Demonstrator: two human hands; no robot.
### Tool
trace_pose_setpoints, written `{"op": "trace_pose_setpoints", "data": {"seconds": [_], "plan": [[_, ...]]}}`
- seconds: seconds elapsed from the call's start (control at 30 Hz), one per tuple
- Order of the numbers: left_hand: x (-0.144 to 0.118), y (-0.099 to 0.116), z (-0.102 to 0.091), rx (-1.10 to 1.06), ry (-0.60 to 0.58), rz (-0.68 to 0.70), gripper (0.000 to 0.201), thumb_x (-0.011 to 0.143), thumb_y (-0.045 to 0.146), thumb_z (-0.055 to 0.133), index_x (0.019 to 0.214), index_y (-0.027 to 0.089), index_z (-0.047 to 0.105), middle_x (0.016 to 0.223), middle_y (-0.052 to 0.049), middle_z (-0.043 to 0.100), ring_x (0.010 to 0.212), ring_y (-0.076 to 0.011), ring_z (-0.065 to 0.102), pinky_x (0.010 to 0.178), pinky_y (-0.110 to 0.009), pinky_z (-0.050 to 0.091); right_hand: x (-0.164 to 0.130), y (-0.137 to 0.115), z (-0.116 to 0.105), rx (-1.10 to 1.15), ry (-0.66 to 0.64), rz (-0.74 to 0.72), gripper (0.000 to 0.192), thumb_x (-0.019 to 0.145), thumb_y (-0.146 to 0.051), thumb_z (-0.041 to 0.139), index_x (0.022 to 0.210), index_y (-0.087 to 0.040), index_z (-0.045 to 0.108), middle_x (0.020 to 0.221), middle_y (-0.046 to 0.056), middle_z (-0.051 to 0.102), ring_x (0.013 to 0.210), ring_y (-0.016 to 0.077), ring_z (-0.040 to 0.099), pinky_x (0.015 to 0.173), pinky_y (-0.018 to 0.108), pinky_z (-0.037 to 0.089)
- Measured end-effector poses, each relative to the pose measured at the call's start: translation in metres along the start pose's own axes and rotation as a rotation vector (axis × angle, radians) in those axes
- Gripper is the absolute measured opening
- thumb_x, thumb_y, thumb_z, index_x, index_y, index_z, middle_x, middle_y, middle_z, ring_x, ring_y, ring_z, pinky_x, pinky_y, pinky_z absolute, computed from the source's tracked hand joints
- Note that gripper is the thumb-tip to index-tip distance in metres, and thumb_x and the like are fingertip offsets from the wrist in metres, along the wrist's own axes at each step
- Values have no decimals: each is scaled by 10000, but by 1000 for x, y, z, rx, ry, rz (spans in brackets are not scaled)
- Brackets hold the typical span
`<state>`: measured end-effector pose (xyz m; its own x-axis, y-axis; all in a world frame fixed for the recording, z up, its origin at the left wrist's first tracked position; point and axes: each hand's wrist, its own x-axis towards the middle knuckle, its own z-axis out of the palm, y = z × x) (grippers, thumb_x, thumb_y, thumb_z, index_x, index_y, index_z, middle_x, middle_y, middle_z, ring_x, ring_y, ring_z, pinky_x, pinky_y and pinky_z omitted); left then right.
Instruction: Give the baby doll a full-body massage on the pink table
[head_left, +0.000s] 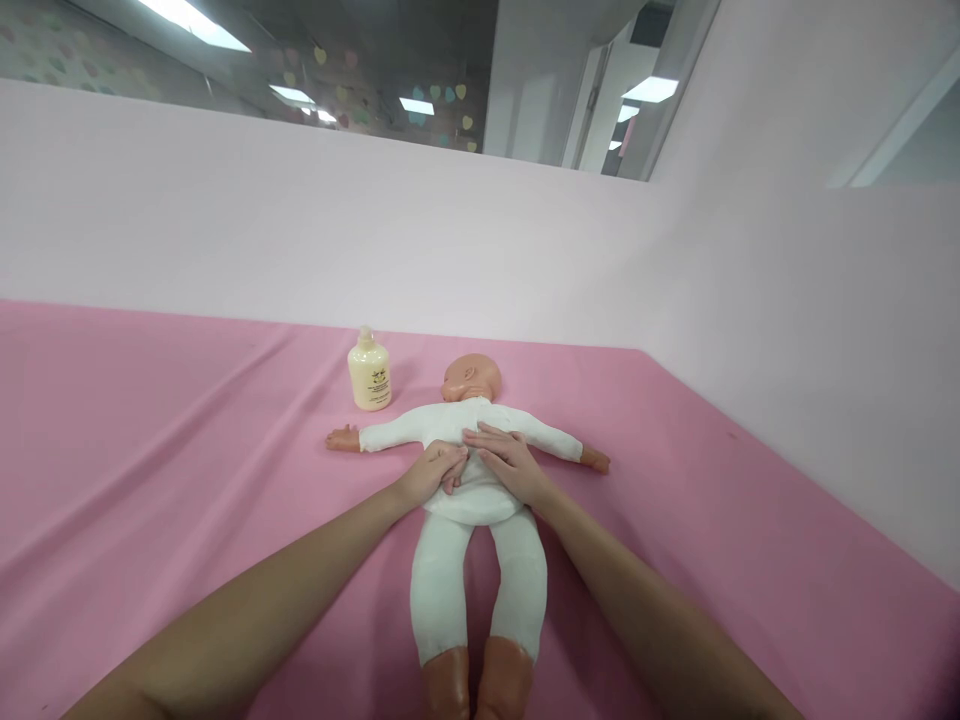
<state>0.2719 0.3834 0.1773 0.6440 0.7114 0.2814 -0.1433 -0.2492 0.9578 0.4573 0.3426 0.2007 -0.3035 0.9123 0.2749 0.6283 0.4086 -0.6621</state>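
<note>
Both hands rest open, palms down on the baby doll [474,470]: left hand [433,473], right hand [506,460]; doll's long axis runs near-to-far, head far

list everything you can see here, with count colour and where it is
baby doll: 1, white suit with tan head, hands and feet, lying with arms spread in the middle of the pink cloth, head toward the far wall
lotion bottle: 1, cream with a dark label, upright on the cloth just left of the doll's head
pink cloth: 1, pink, covering the surface under everything
wall panels: pale pink, behind and to the right of the surface
ceiling lights: several, white, above the wall
left hand: 1, resting on the doll's torso, fingers curled
right hand: 1, flat on the doll's torso, touching the left hand
</note>
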Motion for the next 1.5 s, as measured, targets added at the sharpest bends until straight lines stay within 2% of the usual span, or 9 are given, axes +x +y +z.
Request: {"op": "trace_pose_setpoints", "data": {"seconds": [0.1, 0.27, 0.37, 0.57, 0.67, 0.87, 1.1, 1.23, 1.5], "plan": [[-1, -1, 0, 19, 58, -6, 655, 893, 650, 430, 381, 247, 357, 318, 9, 395, 433, -144, 479, 565, -300, 445, -1, -2, -1, 82, -8, -12, 383, 978, -363, 400, 1103, -289, 754, 1253, 37, 711, 1375, 292, 489, 1157, 580, 209], [1, -1, -3, 33, 181, 16, 640, 943, 577, 378, 391, 253, 354, 334, 14, 422, 491, -158, 539, 878, -383, 498, -2, 0, 0, 268, 101, 14, 434, 945, -415, 424, 765, -245, 780, 929, 65, 793, 1206, 292, 633, 1146, 539, 257], [2, 0, -6, 31, 231, 27, 631, 962, 569, 344, 425, 244, 414, 375, 13, 469, 515, -161, 562, 949, -406, 478, -3, 3, 1, 340, 127, 46, 469, 927, -463, 435, 672, -231, 754, 789, 69, 779, 1106, 285, 676, 1119, 512, 318], [0, -2, -8, 108, 258, 16, 570, 974, 511, 350, 562, 200, 590, 572, -31, 631, 689, -194, 632, 862, -365, 495, -5, 2, -3, 475, 48, 39, 456, 886, -466, 481, 579, -232, 724, 697, 48, 756, 860, 244, 715, 1112, 489, 318], [-3, -2, -7, 164, 245, 24, 529, 982, 475, 349, 676, 175, 659, 734, -57, 716, 764, -203, 650, 835, -355, 501, -6, -3, -5, 526, -45, -8, 435, 886, -459, 498, 621, -224, 751, 708, 48, 760, 846, 234, 712, 1098, 466, 341], [-4, 4, -4, 396, 140, 139, 469, 1000, 420, 334, 874, 182, 718, 1015, -79, 760, 1030, -232, 665, 1002, -396, 456, -6, -13, -5, 627, -255, -105, 428, 880, -511, 553, 715, -194, 789, 777, 71, 779, 853, 236, 718, 1014, 415, 449], [-1, 1, -7, 656, 99, 147, 420, 1008, 388, 322, 1157, 263, 694, 1408, -8, 607, 1358, -234, 445, 1184, -450, 289, -7, -21, -6, 628, -333, -65, 494, 883, -560, 544, 604, -199, 733, 658, 64, 743, 752, 226, 694, 997, 434, 474], [0, 0, -7, 731, 70, 121, 428, 1008, 372, 331, 1316, 280, 614, 1482, -5, 536, 1423, -242, 384, 1208, -482, 246, -7, -22, -5, 619, -342, -58, 548, 880, -594, 541, 505, -211, 651, 527, 48, 673, 638, 199, 623, 887, 407, 524], [4, 5, -3, 908, 50, 44, 472, 997, 393, 377, 1448, 300, 478, 1598, -21, 367, 1524, -280, 187, 1218, -588, 116, -6, -15, -1, 629, -320, -28, 463, 876, -532, 569, 629, -169, 714, 355, -45, 482, 397, 102, 401, 670, 301, 496]]}}
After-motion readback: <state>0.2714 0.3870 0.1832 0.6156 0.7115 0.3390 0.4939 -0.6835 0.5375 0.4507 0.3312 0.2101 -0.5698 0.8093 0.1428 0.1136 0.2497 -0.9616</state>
